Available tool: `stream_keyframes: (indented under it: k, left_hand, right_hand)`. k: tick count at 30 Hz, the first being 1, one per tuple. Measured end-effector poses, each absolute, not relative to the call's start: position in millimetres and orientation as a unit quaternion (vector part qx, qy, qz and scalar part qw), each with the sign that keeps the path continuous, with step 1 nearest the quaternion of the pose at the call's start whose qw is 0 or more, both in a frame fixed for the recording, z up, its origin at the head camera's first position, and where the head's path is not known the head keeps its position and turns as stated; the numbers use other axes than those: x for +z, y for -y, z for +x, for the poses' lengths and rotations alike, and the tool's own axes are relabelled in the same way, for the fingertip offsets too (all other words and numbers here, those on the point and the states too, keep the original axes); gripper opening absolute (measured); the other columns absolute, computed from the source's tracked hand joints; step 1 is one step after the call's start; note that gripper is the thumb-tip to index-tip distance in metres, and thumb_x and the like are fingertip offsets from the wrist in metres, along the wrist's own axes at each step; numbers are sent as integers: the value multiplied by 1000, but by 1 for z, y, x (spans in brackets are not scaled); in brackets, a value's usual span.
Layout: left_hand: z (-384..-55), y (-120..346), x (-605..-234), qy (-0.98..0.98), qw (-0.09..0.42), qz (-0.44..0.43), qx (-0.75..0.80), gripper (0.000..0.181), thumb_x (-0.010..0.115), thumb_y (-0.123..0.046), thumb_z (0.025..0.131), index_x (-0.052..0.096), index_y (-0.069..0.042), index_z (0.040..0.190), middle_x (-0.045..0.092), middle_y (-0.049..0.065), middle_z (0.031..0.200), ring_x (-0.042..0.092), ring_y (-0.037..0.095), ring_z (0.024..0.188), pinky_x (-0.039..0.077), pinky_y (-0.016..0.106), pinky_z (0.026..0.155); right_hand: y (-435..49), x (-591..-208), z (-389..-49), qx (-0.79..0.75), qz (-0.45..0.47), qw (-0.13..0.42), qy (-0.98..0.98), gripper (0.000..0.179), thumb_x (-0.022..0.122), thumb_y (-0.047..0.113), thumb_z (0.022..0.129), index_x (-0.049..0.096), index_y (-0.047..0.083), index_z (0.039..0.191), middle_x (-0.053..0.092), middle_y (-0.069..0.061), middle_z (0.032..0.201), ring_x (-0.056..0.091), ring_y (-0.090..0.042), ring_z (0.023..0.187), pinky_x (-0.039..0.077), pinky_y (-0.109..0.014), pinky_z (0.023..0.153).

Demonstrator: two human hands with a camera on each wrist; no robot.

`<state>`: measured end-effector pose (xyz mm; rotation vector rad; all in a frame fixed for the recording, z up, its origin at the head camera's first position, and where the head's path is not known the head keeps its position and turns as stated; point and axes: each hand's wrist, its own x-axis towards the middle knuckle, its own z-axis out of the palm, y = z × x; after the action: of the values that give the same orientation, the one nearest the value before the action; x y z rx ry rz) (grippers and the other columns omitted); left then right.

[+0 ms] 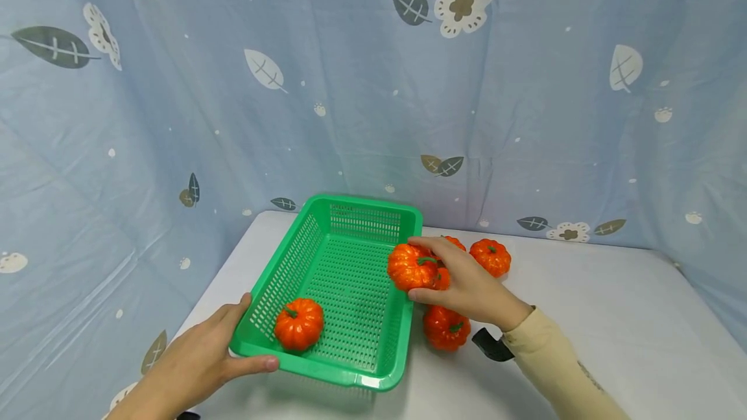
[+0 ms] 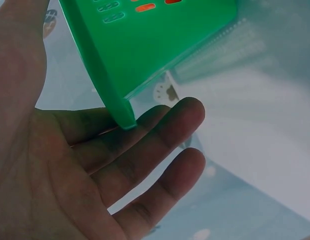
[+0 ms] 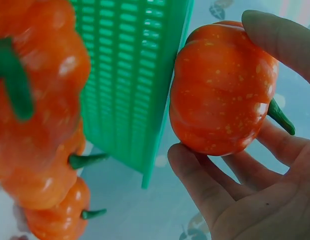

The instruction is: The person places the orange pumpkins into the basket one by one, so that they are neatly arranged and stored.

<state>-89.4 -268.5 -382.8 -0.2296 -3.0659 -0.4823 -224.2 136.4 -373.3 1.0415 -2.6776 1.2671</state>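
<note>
A green plastic basket (image 1: 350, 277) with slotted walls holds one small orange pumpkin (image 1: 299, 324) in its near left corner. My left hand (image 1: 201, 358) grips that corner, thumb along the front rim and fingers at the left side. The left wrist view shows the basket's rim (image 2: 97, 82) between thumb and fingers, with several fingers reaching past it. Above the basket's right rim, my right hand (image 1: 461, 284) holds another orange pumpkin (image 1: 412, 267) between thumb and fingers. Its green stem points toward the palm in the right wrist view, where the held pumpkin (image 3: 222, 90) overlaps the rim.
Several more pumpkins lie on the white table (image 1: 583, 316) right of the basket: one near pumpkin (image 1: 446, 328), one far right pumpkin (image 1: 491, 257), and others partly behind my right hand. A blue patterned curtain (image 1: 362, 83) hangs behind the table and along its left.
</note>
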Motion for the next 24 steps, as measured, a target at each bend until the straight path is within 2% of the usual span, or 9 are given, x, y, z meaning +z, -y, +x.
stream_keyframes:
  k: [6,12,21,24]
  left_hand:
    - [-89,268,-383,985,15,-72,-156,119,69,-79,73,42,7,150,58,17,136,63,33,112,55,54,86]
    - [-88,268,-382,985,9,-68,-157,119,68,-80,72,41,6,150,58,16,137,64,32,111,55,54,86]
    - [-88,268,-381,985,2,-65,-158,120,67,-81,73,40,6,151,57,16,137,63,33,111,54,55,86]
    - [-87,268,-381,985,9,-67,-159,120,68,-80,73,40,6,151,58,16,137,64,33,111,54,54,86]
  right_hand:
    - [-125,-373,-225,400,343,-9,850,77,84,43,84,46,27,149,49,17,144,53,-5,122,51,-36,100]
    - [-116,-371,-223,396,352,-19,848,76,84,41,84,46,30,148,48,18,143,50,-4,125,49,-35,102]
    - [-99,-370,-221,375,380,-25,845,80,80,53,83,46,25,150,45,8,148,49,-10,129,48,-39,103]
    - [-91,-370,-223,374,383,-41,843,80,82,49,84,47,21,150,45,8,148,48,-9,130,47,-37,105]
